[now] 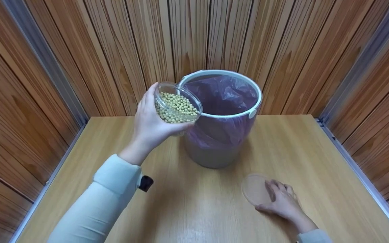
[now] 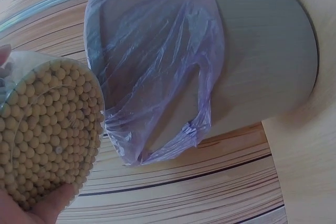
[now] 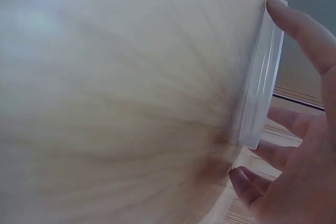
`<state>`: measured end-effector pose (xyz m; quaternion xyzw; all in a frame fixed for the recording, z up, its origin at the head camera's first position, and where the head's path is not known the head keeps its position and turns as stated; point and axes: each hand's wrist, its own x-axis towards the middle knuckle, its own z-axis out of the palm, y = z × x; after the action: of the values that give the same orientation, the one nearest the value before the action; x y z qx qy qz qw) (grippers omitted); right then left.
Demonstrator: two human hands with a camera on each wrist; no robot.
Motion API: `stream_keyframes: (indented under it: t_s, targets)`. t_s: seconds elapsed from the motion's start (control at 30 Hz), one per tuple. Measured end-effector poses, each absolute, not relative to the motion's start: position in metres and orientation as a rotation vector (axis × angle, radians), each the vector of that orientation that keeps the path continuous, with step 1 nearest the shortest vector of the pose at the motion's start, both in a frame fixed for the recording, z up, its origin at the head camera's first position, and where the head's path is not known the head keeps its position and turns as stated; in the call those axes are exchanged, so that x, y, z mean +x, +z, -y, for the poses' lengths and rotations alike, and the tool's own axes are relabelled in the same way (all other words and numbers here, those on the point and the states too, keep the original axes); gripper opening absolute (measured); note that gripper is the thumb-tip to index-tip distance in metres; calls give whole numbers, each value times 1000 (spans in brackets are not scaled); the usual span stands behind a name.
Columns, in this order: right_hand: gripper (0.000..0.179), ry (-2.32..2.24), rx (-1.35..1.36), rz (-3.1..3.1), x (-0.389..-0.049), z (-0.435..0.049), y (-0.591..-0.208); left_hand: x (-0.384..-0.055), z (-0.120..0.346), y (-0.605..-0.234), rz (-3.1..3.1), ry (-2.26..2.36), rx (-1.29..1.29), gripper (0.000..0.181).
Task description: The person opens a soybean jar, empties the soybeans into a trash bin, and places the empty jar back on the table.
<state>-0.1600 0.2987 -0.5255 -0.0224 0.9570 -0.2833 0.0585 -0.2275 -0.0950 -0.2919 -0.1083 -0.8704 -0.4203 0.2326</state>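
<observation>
My left hand grips a clear plastic jar, fingers round the far side and thumb along the near side. Dried yellow-green beans fill much of the jar, which is tilted to the right with its mouth uncovered. The jar's mouth is beside the left rim of a trash bin lined with a purple plastic bag. On the table, a round translucent lid lies flat, and my right hand holds it by its edge between thumb and fingers. In the right wrist view, the lid appears edge-on.
A pale blue ring goes round the bin's rim. The wooden table extends under both hands, with wood-panelled walls behind and at both sides. Metal rails run along the side edges.
</observation>
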Motion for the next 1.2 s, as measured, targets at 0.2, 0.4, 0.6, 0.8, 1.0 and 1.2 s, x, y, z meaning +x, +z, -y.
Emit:
stream_keyframes:
  t_s: [0.2,0.4,0.6,0.8,1.0,1.2]
  targets:
    - [113,-873,-35,-2868,-163,-296,-521,-232,93,-286,2428,-1115,-290,129]
    - [99,-1219,5,-2751,-178,-293,-498,-236,94,-284,2458,-1065,-293,129]
    - [83,-1605,12,-2641,-199,-287,-445,-240,95,-280,2454,-1015,-304,128]
    - [72,-1877,-9,-2543,-221,-275,-387,-244,94,-277,2469,-986,-309,128]
    - [76,-1994,-12,-2449,-246,-261,-346,-248,92,-275,2514,-973,-296,128]
    - [77,-1981,-17,-2451,-268,-250,-328,-251,89,-272,2521,-947,-308,128]
